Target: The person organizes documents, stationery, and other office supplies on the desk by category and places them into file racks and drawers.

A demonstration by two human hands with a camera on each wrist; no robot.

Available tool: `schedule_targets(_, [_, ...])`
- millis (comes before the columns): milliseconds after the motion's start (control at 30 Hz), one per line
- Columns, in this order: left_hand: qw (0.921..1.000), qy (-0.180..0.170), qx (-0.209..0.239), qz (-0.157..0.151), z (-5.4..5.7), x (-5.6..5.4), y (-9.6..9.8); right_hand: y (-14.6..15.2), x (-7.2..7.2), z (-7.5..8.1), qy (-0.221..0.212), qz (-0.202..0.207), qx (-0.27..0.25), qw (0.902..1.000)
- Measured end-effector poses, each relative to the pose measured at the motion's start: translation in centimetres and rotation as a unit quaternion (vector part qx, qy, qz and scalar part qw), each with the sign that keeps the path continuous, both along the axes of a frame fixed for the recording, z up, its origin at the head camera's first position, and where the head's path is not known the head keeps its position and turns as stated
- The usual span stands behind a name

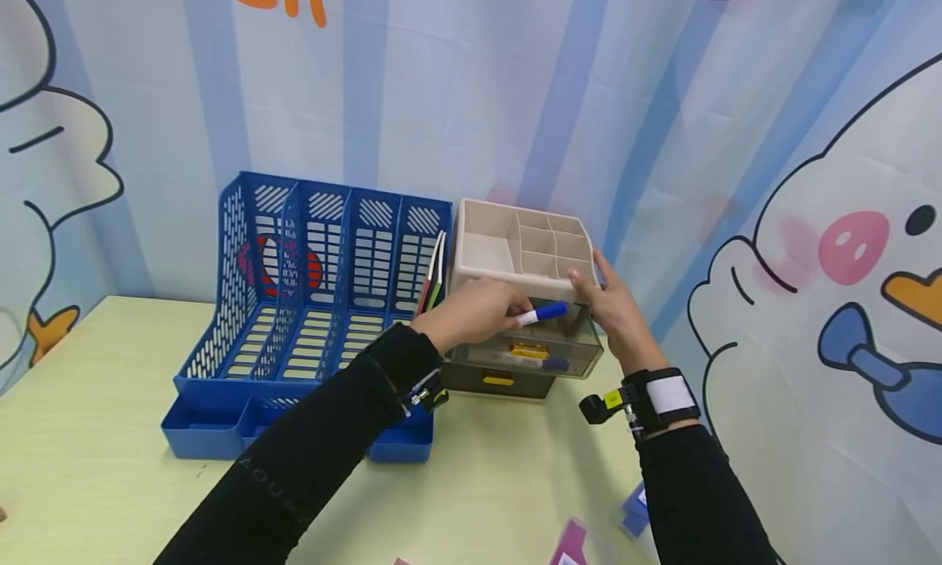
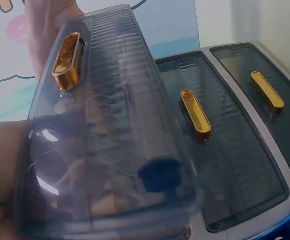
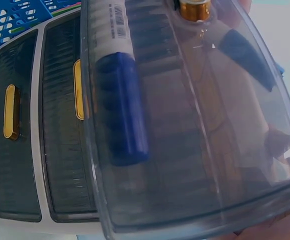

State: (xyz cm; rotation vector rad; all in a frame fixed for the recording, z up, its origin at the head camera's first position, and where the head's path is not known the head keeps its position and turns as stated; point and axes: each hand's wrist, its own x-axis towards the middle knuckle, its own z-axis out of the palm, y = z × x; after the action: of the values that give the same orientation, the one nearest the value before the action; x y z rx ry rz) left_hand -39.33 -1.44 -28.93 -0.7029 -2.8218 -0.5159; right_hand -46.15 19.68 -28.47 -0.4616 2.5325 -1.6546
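Observation:
A beige desk organizer [image 1: 471,266] with smoky clear drawers stands on the table, its upper drawer [image 1: 585,360] pulled out. My left hand [image 1: 478,311] pinches a blue-capped whiteboard marker [image 1: 550,311] over that drawer. Another blue-capped marker [image 3: 124,110] lies inside, behind the clear front with its gold handle [image 2: 68,62]. At the organizer's upper right front corner, my right hand [image 1: 618,316] grips with the thumb in front and fingers along the side. The lower drawer [image 1: 471,378] is closed.
Left of the organizer stands a blue file rack [image 1: 331,193] with thin books [image 1: 434,279] in its right slot and small front trays [image 1: 202,434]. A pink item [image 1: 570,542] and a blue item [image 1: 634,512] lie near the front. A printed curtain [image 1: 456,82] hangs behind.

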Motion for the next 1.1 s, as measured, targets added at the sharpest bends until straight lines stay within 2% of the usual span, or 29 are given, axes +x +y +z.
schedule_targets(300, [0.9985,-0.035,-0.043,-0.008,0.6,-0.5,0.6,0.1,0.0,0.2,0.003,-0.001,0.002,1.0000])
schedule_targets(667, [0.9929,-0.106,-0.050,-0.020,1.3,-0.7,0.8,0.1,0.0,0.1,0.005,0.000,-0.004,1.0000])
schedule_targets(800, [0.9919,-0.114,-0.052,-0.017,1.2,-0.8,0.8,0.0,-0.1,0.0,0.003,-0.003,-0.004,1.0000])
schedule_targets(1100, [0.9909,-0.106,-0.079,-0.026,1.3,-1.1,0.8,0.2,-0.1,0.0,0.007,0.006,-0.005,0.9999])
